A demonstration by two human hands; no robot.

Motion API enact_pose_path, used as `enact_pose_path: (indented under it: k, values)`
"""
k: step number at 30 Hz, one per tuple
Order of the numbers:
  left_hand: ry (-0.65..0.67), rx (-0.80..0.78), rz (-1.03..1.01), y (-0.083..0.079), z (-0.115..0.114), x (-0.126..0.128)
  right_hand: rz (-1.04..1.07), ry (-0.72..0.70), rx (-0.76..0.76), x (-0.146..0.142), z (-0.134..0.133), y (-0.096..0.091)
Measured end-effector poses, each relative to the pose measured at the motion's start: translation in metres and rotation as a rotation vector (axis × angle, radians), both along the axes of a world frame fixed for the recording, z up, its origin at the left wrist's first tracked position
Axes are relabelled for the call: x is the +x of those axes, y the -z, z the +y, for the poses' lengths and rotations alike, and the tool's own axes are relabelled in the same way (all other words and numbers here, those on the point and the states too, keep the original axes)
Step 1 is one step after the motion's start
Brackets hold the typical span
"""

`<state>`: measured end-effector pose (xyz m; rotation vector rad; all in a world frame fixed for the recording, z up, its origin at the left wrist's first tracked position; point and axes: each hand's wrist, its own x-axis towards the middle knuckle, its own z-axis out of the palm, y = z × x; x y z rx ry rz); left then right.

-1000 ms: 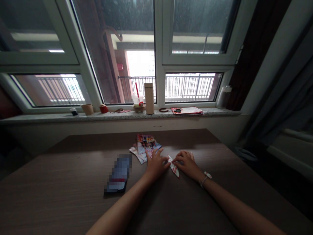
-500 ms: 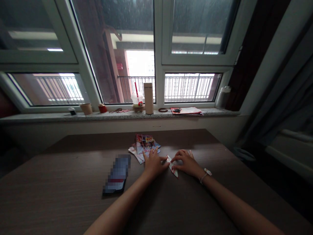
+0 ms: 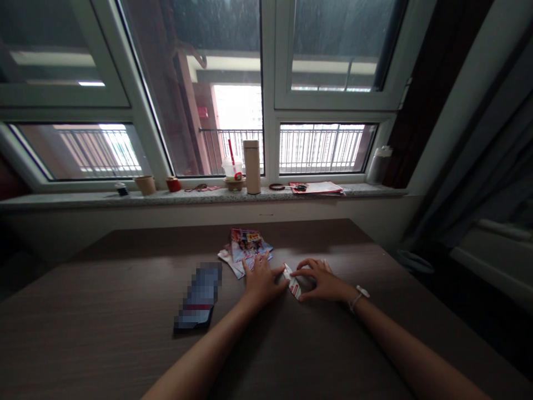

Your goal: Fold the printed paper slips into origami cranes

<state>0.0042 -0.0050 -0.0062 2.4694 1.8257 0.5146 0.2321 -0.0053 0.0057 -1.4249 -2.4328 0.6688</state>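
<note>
A small folded piece of white paper (image 3: 293, 285) with red print lies flat on the table between my hands. My left hand (image 3: 262, 280) holds its left edge with thumb and index finger, while the other fingers spread toward a pile of colourful printed papers (image 3: 246, 247). From the other side, my right hand (image 3: 321, 280), with a bracelet at the wrist, has its index finger on the paper's upper part and its thumb at the lower tip. Its remaining fingers are loosely curled. The fingertips partly cover the paper's edges.
On the brown table (image 3: 125, 289), a dark phone (image 3: 199, 300) with a blurred screen lies left of my left arm. Along the windowsill stand a beige thermos (image 3: 251, 169), a plastic cup with a red straw (image 3: 232, 168), a paper cup (image 3: 145, 185), scissors (image 3: 297, 188) and papers (image 3: 322, 188).
My right thumb has slid down to the paper's lower tip, and the right hand has opened wider. More of the red print shows. My left hand has barely moved.
</note>
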Motion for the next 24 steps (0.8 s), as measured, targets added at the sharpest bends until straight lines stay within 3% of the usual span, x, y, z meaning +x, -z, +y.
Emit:
enact_pose_path:
  k: [3, 6, 10, 24]
  values:
    - [0.021, 0.011, -0.033, 0.001, 0.001, 0.0, 0.064, 0.022, 0.02, -0.002, 0.0, 0.006]
    - [0.071, 0.04, -0.061, 0.0, 0.003, 0.001, 0.128, 0.16, 0.1, -0.01, 0.001, 0.013]
    - [0.103, 0.037, -0.074, 0.0, 0.004, 0.003, 0.171, 0.242, 0.179, -0.02, 0.002, 0.021]
    - [0.127, -0.152, -0.009, -0.005, 0.005, -0.004, 0.144, 0.145, 0.131, -0.013, 0.002, 0.015]
